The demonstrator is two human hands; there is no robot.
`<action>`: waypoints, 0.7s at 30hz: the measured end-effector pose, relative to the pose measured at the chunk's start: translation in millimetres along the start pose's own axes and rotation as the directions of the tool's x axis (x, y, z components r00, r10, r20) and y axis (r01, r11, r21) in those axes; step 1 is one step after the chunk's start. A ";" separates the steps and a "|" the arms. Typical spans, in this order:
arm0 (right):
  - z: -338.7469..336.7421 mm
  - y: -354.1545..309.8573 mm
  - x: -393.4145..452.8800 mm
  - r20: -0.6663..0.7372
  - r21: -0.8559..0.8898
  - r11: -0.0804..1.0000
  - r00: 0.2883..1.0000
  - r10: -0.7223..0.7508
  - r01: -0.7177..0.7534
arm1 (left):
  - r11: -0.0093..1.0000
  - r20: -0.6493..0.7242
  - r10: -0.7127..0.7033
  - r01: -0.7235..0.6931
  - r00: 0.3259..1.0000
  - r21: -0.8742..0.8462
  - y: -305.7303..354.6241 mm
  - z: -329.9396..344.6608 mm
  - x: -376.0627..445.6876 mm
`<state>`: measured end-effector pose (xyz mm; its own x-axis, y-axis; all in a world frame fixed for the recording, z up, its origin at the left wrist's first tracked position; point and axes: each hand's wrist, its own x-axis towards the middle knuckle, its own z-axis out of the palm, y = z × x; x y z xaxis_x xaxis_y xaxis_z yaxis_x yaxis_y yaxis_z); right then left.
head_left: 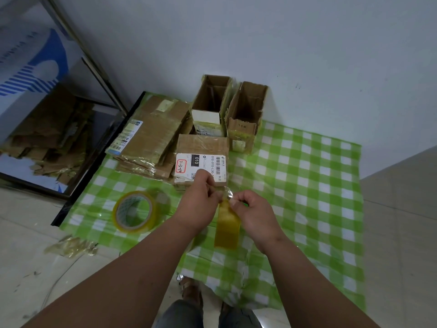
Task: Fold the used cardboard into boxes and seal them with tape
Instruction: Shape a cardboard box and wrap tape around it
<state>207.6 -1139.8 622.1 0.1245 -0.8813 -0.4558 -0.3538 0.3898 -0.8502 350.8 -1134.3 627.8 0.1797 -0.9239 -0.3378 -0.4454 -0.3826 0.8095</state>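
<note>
Left hand (201,204) and right hand (254,213) both pinched tape strip (227,224) above checked cloth (307,185); tape roll (135,210) lay left, near flattened box (201,159).

A tape strip (227,224) is pinched at its top by left hand (199,204) and right hand (254,215) above a checked cloth (307,185). A tape roll (135,211) lies left; a labelled box (201,165) behind.

On the cloth (307,176), the tape roll (134,210) lies at the near left. Behind it sits the flat cardboard stack (149,136), with a labelled box (201,159) just right of the stack. Two open boxes (210,102) (246,114) stand side by side behind that, against the wall (260,31). Both hands, left (198,202) and right (255,214), hold a tape strip (227,223) before the labelled box. Scrap tape (71,246) lies on the floor (28,233), left of the cloth.
</note>
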 end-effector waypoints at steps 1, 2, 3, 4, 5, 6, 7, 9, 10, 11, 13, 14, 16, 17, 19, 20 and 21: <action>0.7 -0.6 -0.3 0.004 -0.009 1.000 1.000 -0.003 0.003 | 1.000 0.008 -0.015 0.015 1.000 -0.007 0.5 -0.2 -0.1; 1.3 -1.2 -0.7 0.008 -0.019 1.000 1.000 -0.003 0.003 | 1.000 0.024 -0.021 0.021 1.000 -0.003 0.9 -0.7 -0.2; 1.6 -1.7 -0.7 0.010 -0.030 1.000 1.000 -0.006 0.006 | 1.000 0.044 -0.025 0.024 0.999 0.012 0.9 -0.9 0.2; 1.7 -1.2 -0.2 0.007 -0.039 0.999 1.000 -0.010 0.010 | 0.999 0.069 -0.030 0.027 0.997 0.039 0.3 -1.0 0.4; 1.7 -0.5 0.3 0.003 -0.044 0.999 1.000 -0.013 0.013 | 0.997 0.095 -0.031 0.024 0.995 0.074 -0.3 -0.9 0.7; 1.9 0.4 0.5 -0.001 -0.045 0.999 1.000 -0.011 0.011 | 0.994 0.118 -0.032 0.019 0.992 0.112 -1.5 -0.7 0.8; 2.2 1.6 0.8 -0.003 -0.039 0.999 1.000 -0.008 0.008 | 0.989 0.140 -0.028 0.007 0.990 0.150 -2.1 -0.6 1.0; 3.5 5.3 1.4 -0.005 -0.040 0.999 1.000 -0.010 0.009 | 0.975 0.169 -0.016 -0.022 0.985 0.221 -2.5 0.1 1.7; 4.3 7.3 1.4 -0.007 -0.056 0.998 1.000 -0.019 0.018 | 0.969 0.167 -0.015 -0.027 0.986 0.245 -2.0 0.7 2.1; 5.7 8.9 1.1 -0.015 -0.084 0.996 0.999 -0.036 0.034 | 0.966 0.159 -0.017 -0.025 0.987 0.258 -0.6 1.4 3.0; 9.4 11.4 0.5 -0.064 -0.154 0.985 0.994 -0.086 0.076 | 0.962 0.127 -0.011 -0.024 0.992 0.271 3.7 3.5 4.9; 11.2 12.3 -0.1 -0.094 -0.181 0.980 0.990 -0.101 0.083 | 0.964 0.105 -0.007 -0.022 0.994 0.266 5.4 4.5 6.3; 13.9 11.9 -2.4 -0.144 -0.205 0.976 0.985 -0.098 0.067 | 0.975 0.070 -0.015 -0.001 0.997 0.224 6.1 5.6 8.1; 13.4 11.6 -2.4 -0.160 -0.202 0.979 0.985 -0.071 0.038 | 0.982 0.068 -0.038 0.025 0.997 0.188 4.9 5.4 8.6; 7.7 10.5 0.7 -0.142 -0.144 0.989 0.990 0.016 -0.036 | 0.991 0.081 -0.128 0.125 0.988 0.044 -2.9 3.0 9.2; 4.3 8.8 2.4 -0.095 -0.132 0.990 0.994 0.046 -0.058 | 0.980 0.092 -0.181 0.187 0.979 -0.061 -7.1 0.8 9.0; 1.8 7.6 3.8 -0.041 -0.143 0.988 0.998 0.050 -0.056 | 0.956 0.112 -0.228 0.245 0.967 -0.162 -10.9 -0.6 8.2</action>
<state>207.1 -1139.7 613.4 0.0682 -0.8708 -0.4868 -0.4894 0.3960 -0.7770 357.6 -1137.7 616.5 0.1769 -0.8055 -0.5655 -0.2399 -0.5925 0.7690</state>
